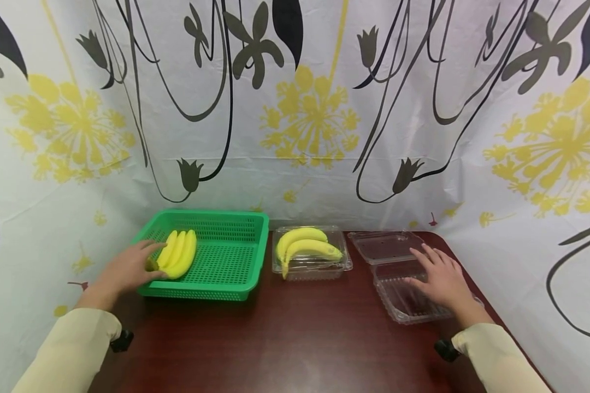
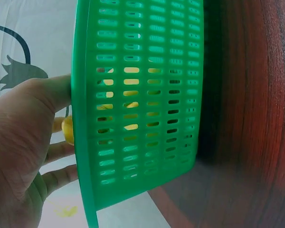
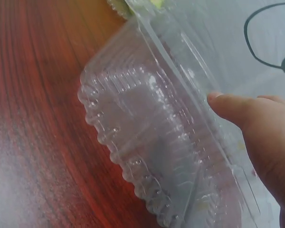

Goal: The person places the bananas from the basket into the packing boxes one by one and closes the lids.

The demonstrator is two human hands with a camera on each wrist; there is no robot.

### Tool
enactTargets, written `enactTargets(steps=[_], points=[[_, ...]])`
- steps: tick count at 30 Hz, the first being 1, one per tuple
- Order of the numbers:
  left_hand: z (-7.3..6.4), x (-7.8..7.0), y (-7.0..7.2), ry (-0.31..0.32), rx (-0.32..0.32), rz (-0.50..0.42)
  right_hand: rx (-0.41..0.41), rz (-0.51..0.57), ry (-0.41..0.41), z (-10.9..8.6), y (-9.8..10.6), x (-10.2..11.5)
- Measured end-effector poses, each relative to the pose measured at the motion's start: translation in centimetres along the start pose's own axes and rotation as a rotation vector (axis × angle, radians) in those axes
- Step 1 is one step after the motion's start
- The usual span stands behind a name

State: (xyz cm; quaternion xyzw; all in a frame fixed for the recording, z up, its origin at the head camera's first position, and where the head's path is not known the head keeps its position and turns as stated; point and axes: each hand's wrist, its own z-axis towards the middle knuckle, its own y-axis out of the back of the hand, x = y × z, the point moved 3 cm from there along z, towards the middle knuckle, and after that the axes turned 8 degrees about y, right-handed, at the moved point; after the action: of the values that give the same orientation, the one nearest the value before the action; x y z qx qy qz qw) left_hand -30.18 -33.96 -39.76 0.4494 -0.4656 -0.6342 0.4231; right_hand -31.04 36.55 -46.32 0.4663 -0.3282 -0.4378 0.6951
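left hand (image 1: 128,268) at banana bunch (image 1: 181,256), grip unclear | right hand (image 1: 442,281), fingers spread | its bump could push clamshell (image 1: 399,297) over right edge of worktop (image 1: 295,338)

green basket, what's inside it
A bunch of bananas lies inside the green basket, its stem end partly covered by the left hand. Whatever is under the bunch cannot be seen.

On the dark-red worktop (image 1: 295,338), a green rectangular plastic basket (image 1: 226,262). In its left half, a curved yellow banana bunch (image 1: 180,255). Just right of the basket, a closed clear plastic box (image 1: 319,274) topped by two curved yellow bananas (image 1: 314,248); farther right, an open clear plastic box (image 1: 393,289).
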Motion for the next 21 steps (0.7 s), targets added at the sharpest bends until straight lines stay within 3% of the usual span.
enactTargets(steps=[15, 21], points=[[-0.3, 0.8, -0.1, 0.028, 0.001, -0.023, 0.055, 0.07, -0.146, -0.9, 0.0, -2.0], [-0.3, 0.9, -0.4, 0.038, 0.018, -0.032, 0.041, 0.091, -0.15, -1.6, -0.3, -2.8]])
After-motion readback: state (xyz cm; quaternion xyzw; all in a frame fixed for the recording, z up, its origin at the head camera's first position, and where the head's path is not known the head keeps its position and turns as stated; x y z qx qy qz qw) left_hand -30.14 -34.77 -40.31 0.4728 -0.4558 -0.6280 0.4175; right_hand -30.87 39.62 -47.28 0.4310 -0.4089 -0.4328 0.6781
